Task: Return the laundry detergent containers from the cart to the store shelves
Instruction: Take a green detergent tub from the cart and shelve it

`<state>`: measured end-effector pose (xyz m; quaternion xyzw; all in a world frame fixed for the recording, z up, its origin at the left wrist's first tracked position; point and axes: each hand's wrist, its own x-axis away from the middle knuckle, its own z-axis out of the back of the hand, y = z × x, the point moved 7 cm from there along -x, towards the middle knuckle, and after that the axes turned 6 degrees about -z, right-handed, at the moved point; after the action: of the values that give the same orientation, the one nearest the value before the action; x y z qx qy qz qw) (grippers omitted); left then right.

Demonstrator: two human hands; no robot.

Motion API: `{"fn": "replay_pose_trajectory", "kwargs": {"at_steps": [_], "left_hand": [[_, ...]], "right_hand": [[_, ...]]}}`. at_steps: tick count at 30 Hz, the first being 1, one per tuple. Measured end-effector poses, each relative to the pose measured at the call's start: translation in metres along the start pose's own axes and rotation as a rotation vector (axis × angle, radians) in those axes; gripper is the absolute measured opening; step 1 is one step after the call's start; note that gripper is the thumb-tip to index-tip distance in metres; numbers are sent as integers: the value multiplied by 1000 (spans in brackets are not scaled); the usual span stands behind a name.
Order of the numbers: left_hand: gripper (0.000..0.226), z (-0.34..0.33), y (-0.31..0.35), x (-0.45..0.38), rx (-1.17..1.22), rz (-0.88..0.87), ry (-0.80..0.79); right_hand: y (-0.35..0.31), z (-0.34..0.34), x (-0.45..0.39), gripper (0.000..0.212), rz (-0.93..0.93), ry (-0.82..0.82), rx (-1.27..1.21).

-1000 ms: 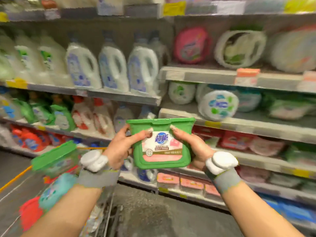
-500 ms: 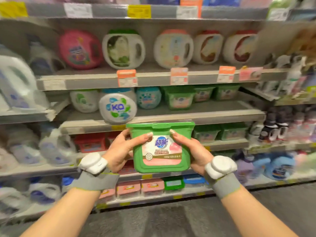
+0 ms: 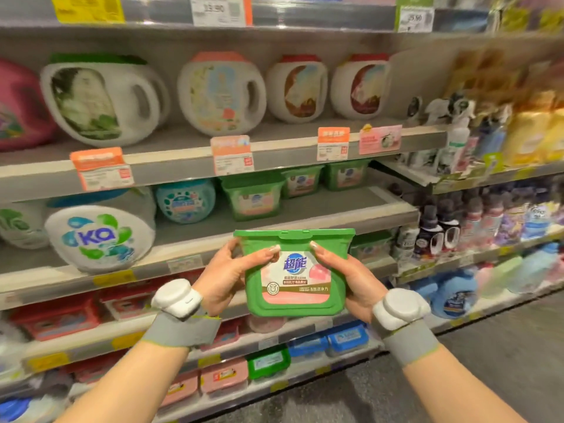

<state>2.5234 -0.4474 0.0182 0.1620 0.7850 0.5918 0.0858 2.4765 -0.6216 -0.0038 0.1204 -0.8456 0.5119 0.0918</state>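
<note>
Supermarket shelves stocked with laundry products fill the background, grey metal tiers edged with orange, yellow and white price tags. At centre, a person holds a green detergent pod box upright in front of the shelving, its hinged lid at the top and its pink-and-white label facing the camera. The left hand grasps the box's left side, thumb laid across the front near the lid and fingers curled behind; the right hand grasps the right side in the same way. Each wrist carries a grey band with a round white device. Matching green boxes stand on the tier just above and behind the held one, beside a teal round tub and a large white tub marked "KA". White handled jugs line the tier above. Red, pink, green and blue flat boxes sit on the lower tiers, and dark and blue bottles crowd the adjoining shelving at right.
</note>
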Motion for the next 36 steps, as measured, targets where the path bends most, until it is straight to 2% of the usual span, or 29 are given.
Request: {"fn": "replay_pose_trajectory", "kwargs": {"at_steps": [2, 4, 10, 16, 19, 22, 26, 31, 34, 36], "left_hand": [[73, -10, 0, -37, 11, 15, -6], [75, -19, 0, -61, 29, 20, -12], [59, -46, -3, -128, 40, 46, -43], [57, -57, -13, -199, -56, 25, 19], [58, -63, -22, -228, -91, 22, 57], [45, -67, -30, -252, -127, 41, 104], [57, -68, -39, -277, -154, 56, 169], [80, -59, -51, -289, -276, 53, 285], [76, -48, -59, -289, -327, 85, 356], [76, -46, -57, -285, -394, 166, 361]], "right_hand": [[-19, 21, -26, 82, 23, 17, 9], [-32, 38, -43, 76, 19, 40, 15], [-68, 90, -91, 63, 29, 158, 86], [-101, 140, -149, 86, 33, 221, 123], [-118, 157, -175, 80, 14, 188, 179], [-135, 171, -201, 68, -1, 147, 253], [-145, 188, -238, 53, -56, 65, 338], [-132, 196, -263, 65, -131, 1, 396], [-125, 205, -274, 84, -125, -23, 387], [-131, 200, -264, 71, -142, -26, 381]]}}
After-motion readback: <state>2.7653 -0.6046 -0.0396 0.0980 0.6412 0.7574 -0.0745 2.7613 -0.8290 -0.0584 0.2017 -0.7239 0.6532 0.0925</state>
